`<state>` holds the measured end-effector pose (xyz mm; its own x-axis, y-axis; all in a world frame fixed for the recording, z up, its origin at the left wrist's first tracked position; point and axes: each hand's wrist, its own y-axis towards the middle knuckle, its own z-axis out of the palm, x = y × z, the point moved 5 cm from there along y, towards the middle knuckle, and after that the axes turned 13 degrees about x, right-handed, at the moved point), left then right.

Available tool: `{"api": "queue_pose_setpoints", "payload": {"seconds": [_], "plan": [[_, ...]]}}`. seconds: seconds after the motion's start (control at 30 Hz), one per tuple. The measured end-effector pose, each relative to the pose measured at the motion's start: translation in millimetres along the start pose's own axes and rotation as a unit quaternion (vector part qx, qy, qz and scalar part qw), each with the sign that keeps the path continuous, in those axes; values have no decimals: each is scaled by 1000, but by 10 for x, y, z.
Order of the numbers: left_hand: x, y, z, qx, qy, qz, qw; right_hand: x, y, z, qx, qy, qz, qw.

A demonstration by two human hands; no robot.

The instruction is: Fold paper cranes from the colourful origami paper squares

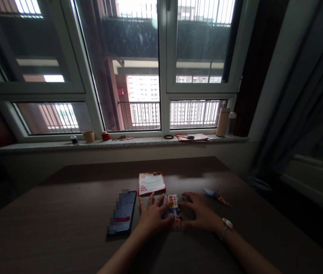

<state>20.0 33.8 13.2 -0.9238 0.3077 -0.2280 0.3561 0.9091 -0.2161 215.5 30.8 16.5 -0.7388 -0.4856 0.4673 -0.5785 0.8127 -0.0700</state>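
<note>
A small colourful printed piece (175, 213), with a yellow and white label at its top, lies on the dark table between my hands. I cannot make out whether it is a packet or folded paper. My left hand (154, 214) has its fingers spread, with the fingertips resting at the piece's left side. At its right edge, the fingers of my right hand (202, 213) are apart and curved. A bracelet (226, 223) is on my right wrist. Left of my left hand lies a phone (124, 213), screen up. Beyond it sits a red-bordered printed card (151, 183).
Right of my right hand lies a crumpled wrapper-like scrap (217, 196). The table (64, 205) reaches toward a window sill (147, 142). On that sill stand a paper cup (88, 137), a red spool-like item (105, 136), scissors on papers (190, 137) and a tan bottle (223, 122).
</note>
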Motion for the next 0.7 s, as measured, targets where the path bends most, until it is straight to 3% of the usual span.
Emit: {"api": "queue_pose_setpoints", "payload": {"seconds": [0.17, 0.37, 0.7], "plan": [[-12, 8, 17, 9, 12, -5, 1000, -40, 9, -51, -57, 34, -36, 997], [-45, -36, -4, 48, 3, -5, 999, -30, 17, -31, -41, 29, -39, 998], [-11, -19, 11, 47, -2, -6, 999, -19, 31, -13, -60, 15, -29, 998]]}}
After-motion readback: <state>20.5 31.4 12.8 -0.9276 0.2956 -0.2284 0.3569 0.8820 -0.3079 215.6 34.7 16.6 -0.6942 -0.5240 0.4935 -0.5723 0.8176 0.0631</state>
